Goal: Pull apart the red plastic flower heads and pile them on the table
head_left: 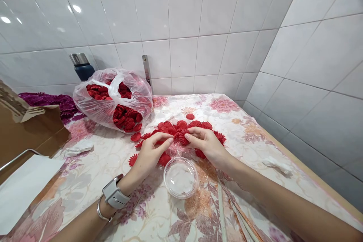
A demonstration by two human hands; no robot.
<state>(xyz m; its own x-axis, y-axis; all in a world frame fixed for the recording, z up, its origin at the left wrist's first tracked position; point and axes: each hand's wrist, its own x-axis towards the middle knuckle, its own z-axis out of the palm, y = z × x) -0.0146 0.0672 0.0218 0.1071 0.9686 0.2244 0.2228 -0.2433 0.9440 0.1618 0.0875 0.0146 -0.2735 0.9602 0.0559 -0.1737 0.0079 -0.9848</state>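
Note:
Between the thumb and fingers of my right hand point(208, 143) is a red, frilly-edged artificial flower piece point(183, 137). Just left of it, my left hand point(151, 151) is closed in a pinch; whatever its fingertips hold is too small to make out. Both hands are over a loose pile of similar red flower pieces point(165, 125), which they partly cover. Directly below the fingertips stands a round clear plastic cup point(180, 177) with whitish contents.
A tied clear plastic bag point(141, 102) full of red pieces sits behind on the left. Near it are a dark blue bottle point(84, 71), purple flowers point(53, 102) and a cardboard box point(34, 132). Thin sticks point(236, 211) lie at front right, crumpled tissue point(278, 165) farther right.

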